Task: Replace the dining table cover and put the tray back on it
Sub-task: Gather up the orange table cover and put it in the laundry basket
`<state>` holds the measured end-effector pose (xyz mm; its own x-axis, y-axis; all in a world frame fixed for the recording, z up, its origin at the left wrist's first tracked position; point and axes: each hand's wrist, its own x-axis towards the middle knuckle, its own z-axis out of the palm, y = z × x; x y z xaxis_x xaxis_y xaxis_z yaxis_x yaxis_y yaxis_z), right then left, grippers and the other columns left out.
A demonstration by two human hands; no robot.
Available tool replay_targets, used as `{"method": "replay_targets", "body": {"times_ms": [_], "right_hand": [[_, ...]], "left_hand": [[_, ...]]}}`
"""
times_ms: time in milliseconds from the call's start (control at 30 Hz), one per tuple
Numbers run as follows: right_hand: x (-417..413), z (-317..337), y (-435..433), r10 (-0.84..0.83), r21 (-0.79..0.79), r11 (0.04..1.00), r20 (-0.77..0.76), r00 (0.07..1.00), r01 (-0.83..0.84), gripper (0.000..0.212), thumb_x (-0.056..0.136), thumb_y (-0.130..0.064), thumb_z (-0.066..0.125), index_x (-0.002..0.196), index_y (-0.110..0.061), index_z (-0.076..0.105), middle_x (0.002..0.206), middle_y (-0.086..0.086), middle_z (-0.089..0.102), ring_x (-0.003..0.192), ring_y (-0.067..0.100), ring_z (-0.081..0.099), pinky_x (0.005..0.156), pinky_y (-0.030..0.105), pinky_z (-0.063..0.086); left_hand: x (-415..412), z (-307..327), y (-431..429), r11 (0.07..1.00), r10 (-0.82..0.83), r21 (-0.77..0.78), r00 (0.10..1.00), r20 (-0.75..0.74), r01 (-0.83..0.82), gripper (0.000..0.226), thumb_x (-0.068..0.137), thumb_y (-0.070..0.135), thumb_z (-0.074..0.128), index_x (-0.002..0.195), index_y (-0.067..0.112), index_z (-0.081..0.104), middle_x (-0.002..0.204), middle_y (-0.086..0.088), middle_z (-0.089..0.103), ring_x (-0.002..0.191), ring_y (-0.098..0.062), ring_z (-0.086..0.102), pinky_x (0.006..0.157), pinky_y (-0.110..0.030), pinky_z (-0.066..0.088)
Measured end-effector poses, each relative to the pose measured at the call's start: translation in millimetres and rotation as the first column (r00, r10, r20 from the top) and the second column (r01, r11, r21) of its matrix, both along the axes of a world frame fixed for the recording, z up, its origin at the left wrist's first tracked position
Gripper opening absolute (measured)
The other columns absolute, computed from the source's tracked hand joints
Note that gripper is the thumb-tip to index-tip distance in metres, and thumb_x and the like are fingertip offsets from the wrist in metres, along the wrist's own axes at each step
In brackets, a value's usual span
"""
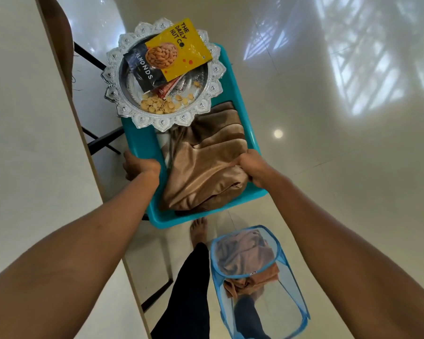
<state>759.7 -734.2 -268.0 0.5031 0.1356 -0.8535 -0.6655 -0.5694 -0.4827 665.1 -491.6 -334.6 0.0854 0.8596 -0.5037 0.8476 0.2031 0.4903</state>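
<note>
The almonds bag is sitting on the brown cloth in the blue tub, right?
Not quite. The head view shows the almonds bag sitting on the silver tray, which rests on the blue tub beside the brown cloth.

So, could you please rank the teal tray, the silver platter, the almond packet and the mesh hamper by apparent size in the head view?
1. teal tray
2. silver platter and mesh hamper: look alike, unsure
3. almond packet
</note>
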Motion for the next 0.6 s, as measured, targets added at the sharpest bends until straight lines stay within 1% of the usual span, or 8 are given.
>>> {"method": "replay_targets", "body": {"times_ms": [67, 167, 200, 300, 367, 500, 567, 600], "right_hand": [[-4.2, 2.7, -13.4, 0.005, 0.006, 1.0, -0.028, 1.0, -0.005, 0.021, 0.091, -0.005, 0.059, 0.111, -0.007, 0.064, 0.114, 0.019, 0.071, 0.09, 0.026, 0.067, 0.093, 0.053, 0.058], [-7.5, 7.4, -29.1, -0.004, 0.024, 1.0, -0.059, 0.998, 0.005, 0.016, 0.092, -0.006, 0.062, 0.105, -0.014, 0.061, 0.102, 0.01, 0.069, 0.086, 0.02, 0.067, 0.072, 0.034, 0.061], [-8.9, 8.5, -34.0, -0.013, 0.021, 1.0, -0.059, 0.998, 0.014, 0.018, 0.091, -0.007, 0.064, 0.107, -0.014, 0.061, 0.102, 0.009, 0.069, 0.087, 0.02, 0.068, 0.07, 0.031, 0.06], [-12.6, 9.4, -40.5, 0.02, -0.001, 1.0, -0.028, 0.999, -0.02, 0.028, 0.089, -0.012, 0.066, 0.117, -0.014, 0.061, 0.109, 0.01, 0.069, 0.098, 0.024, 0.068, 0.084, 0.037, 0.061], [-15.5, 14.2, -38.8, 0.06, -0.027, 0.998, 0.001, 0.998, -0.06, 0.029, 0.09, -0.015, 0.064, 0.119, -0.014, 0.059, 0.11, 0.009, 0.068, 0.099, 0.023, 0.067, 0.09, 0.038, 0.06], [-20.9, 29.9, -30.9, 0.107, -0.052, 0.993, 0.098, 0.989, -0.103, 0.016, 0.095, -0.022, 0.064, 0.106, -0.021, 0.053, 0.099, 0.0, 0.062, 0.089, 0.015, 0.061, 0.083, 0.031, 0.053], [-23.6, 41.5, -25.5, 0.107, -0.043, 0.994, 0.143, 0.984, -0.102, 0.015, 0.095, -0.023, 0.064, 0.102, -0.024, 0.051, 0.096, -0.003, 0.06, 0.087, 0.013, 0.059, 0.083, 0.031, 0.049], [-27.8, 50.4, -24.4, 0.115, -0.033, 0.993, 0.166, 0.979, -0.111, 0.014, 0.095, -0.022, 0.064, 0.098, -0.025, 0.05, 0.097, -0.003, 0.061, 0.088, 0.013, 0.059, 0.083, 0.032, 0.049]], "left_hand": [[-1.1, -2.7, 0.5, 1.0, 0.013, 0.0, 1.0, 0.003, -0.013, 0.049, 0.08, 0.017, 0.06, 0.127, 0.021, 0.049, 0.131, -0.009, 0.056, 0.113, -0.034, 0.057, 0.099, -0.047, 0.051], [2.0, 0.8, -0.5, 0.998, 0.059, -0.011, 0.996, 0.062, -0.058, 0.051, 0.075, 0.022, 0.054, 0.125, 0.016, 0.051, 0.129, -0.012, 0.057, 0.113, -0.034, 0.058, 0.099, -0.045, 0.051], [2.4, 3.4, -1.9, 0.997, 0.075, -0.01, 0.994, 0.085, -0.074, 0.052, 0.073, 0.024, 0.053, 0.124, 0.015, 0.052, 0.128, -0.012, 0.058, 0.112, -0.034, 0.059, 0.099, -0.044, 0.052], [0.2, 4.7, -2.2, 0.997, 0.077, 0.0, 0.993, 0.092, -0.078, 0.045, 0.078, 0.02, 0.057, 0.122, 0.015, 0.054, 0.127, -0.011, 0.059, 0.111, -0.032, 0.06, 0.099, -0.042, 0.052], [-2.2, 4.9, -2.2, 0.998, 0.06, 0.013, 0.996, 0.062, -0.061, 0.045, 0.078, 0.018, 0.061, 0.123, 0.015, 0.055, 0.128, -0.01, 0.058, 0.112, -0.031, 0.06, 0.1, -0.041, 0.052], [-8.3, 20.5, -9.5, 0.992, -0.059, 0.104, 0.997, -0.052, 0.064, 0.044, 0.083, 0.018, 0.064, 0.126, 0.016, 0.053, 0.138, -0.01, 0.047, 0.125, -0.032, 0.046, 0.105, -0.042, 0.044], [-11.3, 36.2, -17.4, 0.985, -0.102, 0.137, 0.994, -0.027, 0.105, 0.043, 0.084, 0.018, 0.062, 0.127, 0.015, 0.054, 0.139, -0.01, 0.046, 0.126, -0.032, 0.045, 0.105, -0.044, 0.043], [-16.5, 45.6, -21.1, 0.986, -0.101, 0.135, 0.994, 0.028, 0.097, 0.041, 0.085, 0.016, 0.062, 0.126, 0.016, 0.056, 0.135, -0.009, 0.05, 0.122, -0.031, 0.05, 0.103, -0.042, 0.046]]}}
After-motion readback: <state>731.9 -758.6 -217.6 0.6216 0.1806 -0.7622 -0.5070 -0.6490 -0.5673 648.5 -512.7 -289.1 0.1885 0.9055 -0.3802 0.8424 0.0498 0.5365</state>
